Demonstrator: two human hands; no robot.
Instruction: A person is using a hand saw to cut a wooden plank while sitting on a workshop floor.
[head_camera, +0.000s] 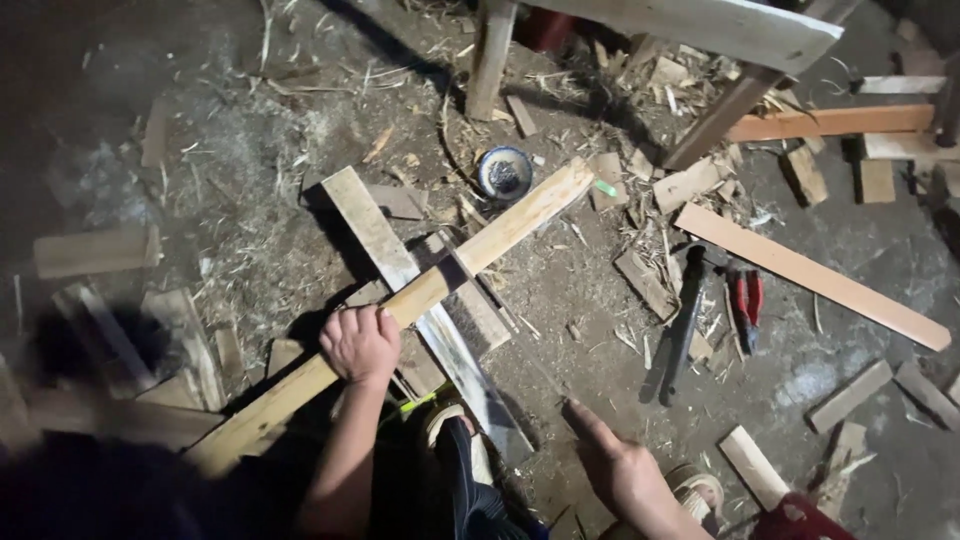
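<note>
A person's left hand (360, 343) closes its grip around a long pale wooden plank (420, 297), pinning it where it crosses a grey weathered board (385, 245) on a dirt floor (230, 190) strewn with shavings and offcuts. The plank's long axis runs diagonally, its near end low at the left by the person's knees, its far end pointing up and right toward a small round tin (505, 172). The right hand (625, 470) hovers apart from the wood, fingers extended and holding nothing, its forefinger aimed toward the plank. A sandalled foot (450, 425) rests against the grey board below the crossing. The step in hand appears to be steadying the plank on its support; the next move would likely call for a tool, and a dark long-handled blade (683, 330) and red-handled pliers (745, 300) lie well apart to the right, beside another long reddish strip (815, 275).
</note>
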